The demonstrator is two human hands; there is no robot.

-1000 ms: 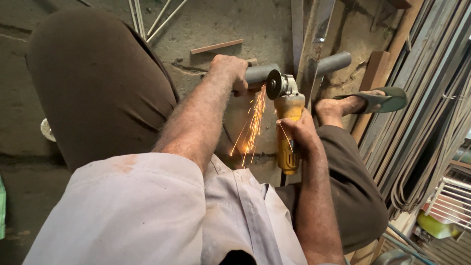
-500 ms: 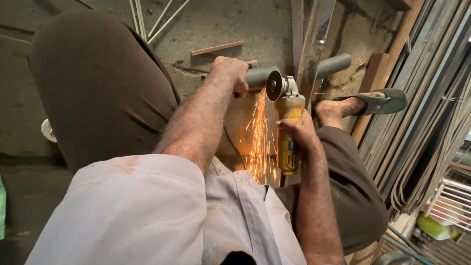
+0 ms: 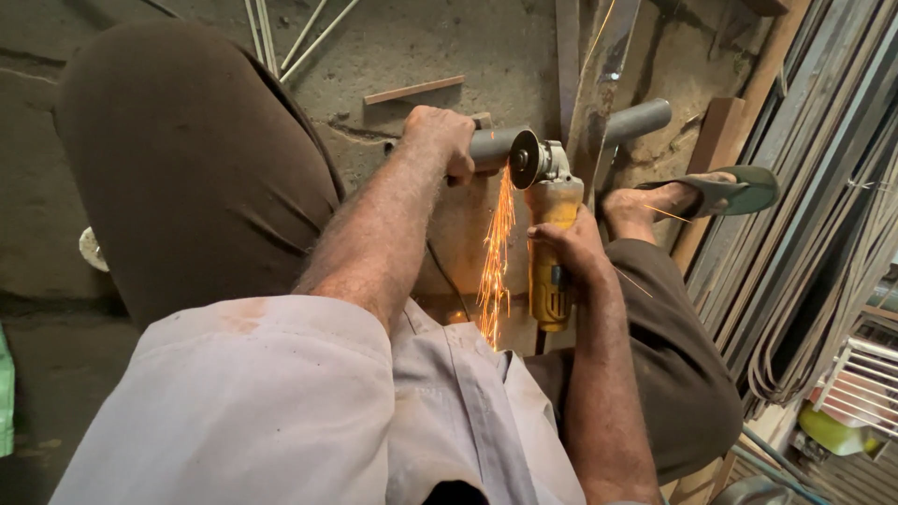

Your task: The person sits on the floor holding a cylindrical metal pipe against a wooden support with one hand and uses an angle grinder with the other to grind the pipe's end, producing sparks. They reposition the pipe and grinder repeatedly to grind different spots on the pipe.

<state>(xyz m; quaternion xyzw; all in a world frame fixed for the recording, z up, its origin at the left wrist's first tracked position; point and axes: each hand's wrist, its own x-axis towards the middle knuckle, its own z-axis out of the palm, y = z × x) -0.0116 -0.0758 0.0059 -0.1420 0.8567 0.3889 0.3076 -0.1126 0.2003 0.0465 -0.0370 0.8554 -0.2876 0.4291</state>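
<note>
We grip the grey metal pipe (image 3: pixel 575 136) with our left hand (image 3: pixel 440 136), fingers wrapped tight around its near end. Our right hand (image 3: pixel 571 251) is clenched around the yellow angle grinder (image 3: pixel 550 252), just below the pipe, its disc (image 3: pixel 522 159) biting into the pipe beside the left hand. Sparks (image 3: pixel 493 262) stream down from the pipe toward our shirt. Right of the pipe, a foot in a green sandal (image 3: pixel 739 192) rests on the concrete floor (image 3: pixel 421 47).

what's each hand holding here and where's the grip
The left hand grips the grey metal pipe just left of the cut. The right hand holds the yellow angle grinder around its body.
</note>
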